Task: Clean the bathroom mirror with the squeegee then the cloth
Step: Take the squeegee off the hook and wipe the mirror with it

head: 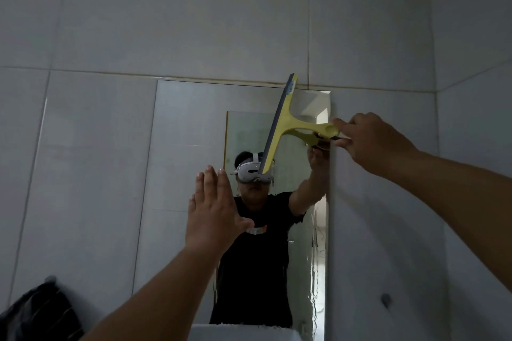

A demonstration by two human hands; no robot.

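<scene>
The right hand (371, 144) is up high at the mirror's right edge, its fingers (341, 122) curled round the end of the yellow squeegee (288, 124) handle, thumb pinching underneath. The squeegee stands almost on end, its dark blade running steeply from the mirror's top edge down toward the middle of the glass, tilted a little to the right at the top. Whether the blade actually touches the glass, I cannot tell from here.

The left hand (213, 210) is raised in front of the mirror (182, 147), lower and to the left, palm toward the glass, fingers straight and together, thumb spread out to the side, holding nothing. Contact with the glass is unclear.

The mirror is fixed on a grey tiled wall (194, 14), and streaks of water show down its right strip. A dark cloth (38, 310) hangs at lower left, well apart from both hands.
</scene>
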